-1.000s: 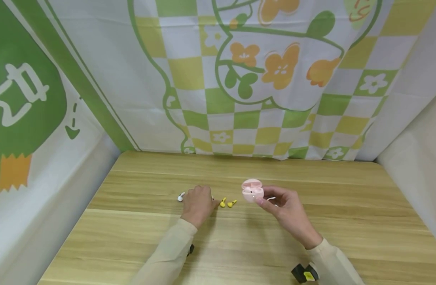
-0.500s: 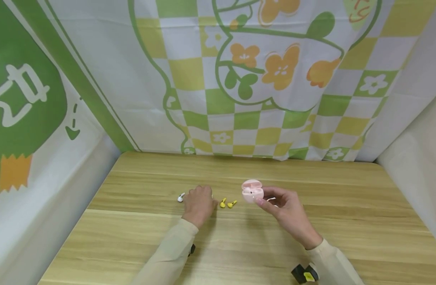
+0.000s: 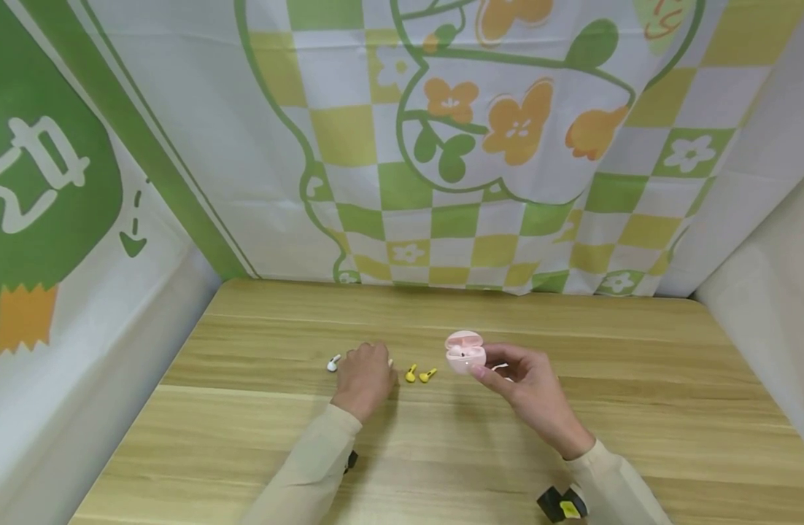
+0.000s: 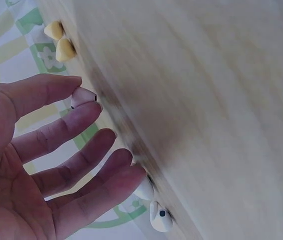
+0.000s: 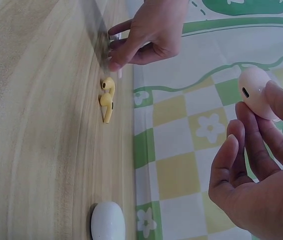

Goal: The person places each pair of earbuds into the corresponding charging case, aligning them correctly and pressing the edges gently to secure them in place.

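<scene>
My left hand [image 3: 365,379] is low over the table, left of the middle. In the left wrist view its thumb and index finger pinch a pale pink earbud [image 4: 84,96], while the other fingers stay spread. Up in the air, my right hand [image 3: 533,390] grips a round pink earbud case [image 3: 466,359] between thumb and fingers. The case's lid stands up, and an earbud with a dark spot shows inside. Two yellow earbuds [image 3: 419,375] lie between the hands. A white earbud [image 3: 333,363] lies left of my left hand; a second white earbud [image 4: 144,190] is partly covered by its fingers.
A white rounded case [image 5: 108,221] rests on the wooden table [image 3: 441,452], mostly hidden behind my right hand in the head view. A patterned cloth [image 3: 461,219] hangs along the table's back edge, with more cloth at both sides.
My left thumb has drawn in slightly toward the fingers, and the hand has barely shifted. My right hand and the pink case stay in place.
</scene>
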Motion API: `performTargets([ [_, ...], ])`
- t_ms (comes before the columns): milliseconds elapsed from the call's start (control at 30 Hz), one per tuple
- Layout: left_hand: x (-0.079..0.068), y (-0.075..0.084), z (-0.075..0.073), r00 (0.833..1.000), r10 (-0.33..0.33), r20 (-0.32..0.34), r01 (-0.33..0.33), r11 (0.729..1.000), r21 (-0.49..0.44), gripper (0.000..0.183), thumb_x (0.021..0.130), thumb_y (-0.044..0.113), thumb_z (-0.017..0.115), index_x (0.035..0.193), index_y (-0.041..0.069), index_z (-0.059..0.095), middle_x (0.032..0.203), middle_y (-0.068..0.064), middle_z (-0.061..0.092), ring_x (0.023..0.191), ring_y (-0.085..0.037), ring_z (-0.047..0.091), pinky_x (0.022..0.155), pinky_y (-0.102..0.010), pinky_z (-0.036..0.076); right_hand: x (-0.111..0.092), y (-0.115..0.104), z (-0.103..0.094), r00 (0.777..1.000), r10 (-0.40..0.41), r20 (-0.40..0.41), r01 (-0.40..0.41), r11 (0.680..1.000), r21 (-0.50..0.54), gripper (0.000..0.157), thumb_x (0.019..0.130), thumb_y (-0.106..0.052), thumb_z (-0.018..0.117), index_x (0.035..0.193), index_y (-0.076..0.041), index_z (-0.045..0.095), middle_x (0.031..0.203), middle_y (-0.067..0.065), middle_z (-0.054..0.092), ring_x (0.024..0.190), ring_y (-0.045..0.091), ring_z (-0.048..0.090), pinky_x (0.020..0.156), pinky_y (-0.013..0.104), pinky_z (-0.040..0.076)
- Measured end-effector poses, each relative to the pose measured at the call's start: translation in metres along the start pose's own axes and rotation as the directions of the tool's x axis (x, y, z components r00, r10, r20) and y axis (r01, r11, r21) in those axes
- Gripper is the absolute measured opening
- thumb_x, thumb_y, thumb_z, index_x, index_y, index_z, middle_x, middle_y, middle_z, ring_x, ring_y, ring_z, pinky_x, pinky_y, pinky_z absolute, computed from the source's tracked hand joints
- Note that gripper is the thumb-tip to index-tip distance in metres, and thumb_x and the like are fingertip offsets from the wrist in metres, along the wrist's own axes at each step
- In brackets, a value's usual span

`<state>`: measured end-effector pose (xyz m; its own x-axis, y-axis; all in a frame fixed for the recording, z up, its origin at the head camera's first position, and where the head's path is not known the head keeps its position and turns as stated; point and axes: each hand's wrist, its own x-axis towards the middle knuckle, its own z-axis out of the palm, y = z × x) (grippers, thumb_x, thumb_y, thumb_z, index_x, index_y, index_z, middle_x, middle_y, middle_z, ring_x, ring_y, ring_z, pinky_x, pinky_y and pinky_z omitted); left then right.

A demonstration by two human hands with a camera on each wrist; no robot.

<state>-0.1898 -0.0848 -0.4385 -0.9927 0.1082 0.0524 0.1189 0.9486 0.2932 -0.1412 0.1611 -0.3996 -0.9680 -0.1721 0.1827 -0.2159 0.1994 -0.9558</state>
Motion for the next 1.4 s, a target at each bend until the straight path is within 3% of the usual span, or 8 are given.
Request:
performTargets([
  [200, -0.007, 0.000, -0.012, 1.000, 0.010, -0.015, -0.010, 1.000, -0.010, 0.029, 0.088, 0.017, 0.077, 0.070, 0.009, 0.055, 0.067, -0.008, 0.057, 0.062, -0.027, 0.058, 0.055, -0.041, 0.049, 0.000, 0.001, 0.000, 1.000, 0.012, 0.005, -0.012, 1.000, 0.000, 0.023, 0.090, -0.001, 0.075, 0.112, 0.005, 0.072, 0.101, 0.015, 0.070, 0.089, 0.017, 0.066, 0.077, 0.026, 0.057],
  [367, -0.011, 0.001, -0.026, 1.000, 0.014, -0.013, -0.015, 0.994, -0.111, 0.033, 0.090, 0.015, 0.075, 0.064, 0.010, 0.055, 0.059, -0.003, 0.051, 0.052, -0.019, 0.047, 0.049, -0.034, 0.043, 0.000, 0.002, 0.000, 1.000, 0.020, 0.010, -0.020, 1.000, -0.003, 0.024, 0.090, -0.002, 0.075, 0.114, 0.004, 0.072, 0.101, 0.014, 0.070, 0.090, 0.018, 0.066, 0.077, 0.026, 0.057],
  [600, -0.017, 0.003, -0.041, 0.996, 0.075, -0.050, -0.084, 0.973, -0.214, 0.014, 0.090, 0.014, 0.074, 0.085, 0.001, 0.072, 0.069, -0.003, 0.062, 0.048, -0.011, 0.045, 0.043, -0.026, 0.039, -0.001, 0.002, 0.000, 1.000, 0.026, 0.017, -0.026, 1.000, 0.004, 0.024, 0.091, -0.003, 0.075, 0.113, 0.003, 0.072, 0.102, 0.014, 0.070, 0.091, 0.019, 0.065, 0.078, 0.026, 0.056],
  [767, -0.020, 0.005, -0.049, 0.982, 0.160, -0.101, -0.179, 0.957, -0.230, 0.013, 0.089, 0.015, 0.076, 0.088, 0.002, 0.074, 0.083, -0.008, 0.071, 0.056, -0.012, 0.054, 0.052, -0.028, 0.049, -0.001, 0.005, -0.001, 0.999, 0.025, 0.024, -0.025, 1.000, 0.001, 0.023, 0.091, -0.004, 0.075, 0.113, 0.002, 0.073, 0.102, 0.013, 0.071, 0.091, 0.019, 0.066, 0.078, 0.026, 0.056],
  [900, -0.023, 0.009, -0.057, 0.961, 0.234, -0.147, -0.262, 0.940, -0.217, 0.013, 0.089, 0.018, 0.078, 0.089, 0.005, 0.076, 0.087, -0.009, 0.074, 0.069, -0.016, 0.066, 0.065, -0.034, 0.056, -0.001, 0.006, -0.001, 0.999, 0.043, 0.028, -0.043, 0.999, 0.000, 0.024, 0.091, -0.005, 0.075, 0.114, 0.001, 0.073, 0.103, 0.012, 0.071, 0.091, 0.019, 0.067, 0.077, 0.026, 0.056],
  [1133, -0.027, 0.019, -0.069, 0.918, 0.318, -0.236, -0.365, 0.911, -0.194, 0.008, 0.088, 0.015, 0.078, 0.085, 0.008, 0.075, 0.084, -0.006, 0.075, 0.069, -0.017, 0.068, 0.064, -0.034, 0.056, -0.001, 0.009, 0.002, 0.999, 0.028, 0.036, -0.027, 1.000, -0.004, 0.023, 0.091, -0.004, 0.075, 0.113, 0.002, 0.073, 0.101, 0.012, 0.071, 0.091, 0.018, 0.066, 0.078, 0.026, 0.056],
  [1200, -0.029, 0.022, -0.073, 0.894, 0.349, -0.280, -0.404, 0.898, -0.171, 0.006, 0.087, 0.014, 0.079, 0.086, 0.009, 0.075, 0.084, -0.004, 0.075, 0.070, -0.016, 0.068, 0.063, -0.033, 0.056, -0.001, 0.010, 0.003, 0.999, 0.015, 0.035, -0.015, 1.000, -0.007, 0.022, 0.091, -0.003, 0.075, 0.112, 0.003, 0.073, 0.100, 0.012, 0.071, 0.091, 0.018, 0.066, 0.079, 0.026, 0.056],
  [1400, -0.031, 0.032, -0.081, 0.798, 0.455, -0.397, -0.522, 0.850, -0.076, 0.004, 0.085, 0.012, 0.080, 0.087, 0.012, 0.077, 0.084, 0.001, 0.075, 0.065, -0.009, 0.064, 0.058, -0.028, 0.053, 0.000, 0.009, 0.004, 0.999, -0.001, 0.041, 0.002, 1.000, -0.016, 0.021, 0.090, -0.003, 0.076, 0.111, 0.000, 0.074, 0.100, 0.010, 0.072, 0.091, 0.018, 0.066, 0.078, 0.027, 0.057],
])
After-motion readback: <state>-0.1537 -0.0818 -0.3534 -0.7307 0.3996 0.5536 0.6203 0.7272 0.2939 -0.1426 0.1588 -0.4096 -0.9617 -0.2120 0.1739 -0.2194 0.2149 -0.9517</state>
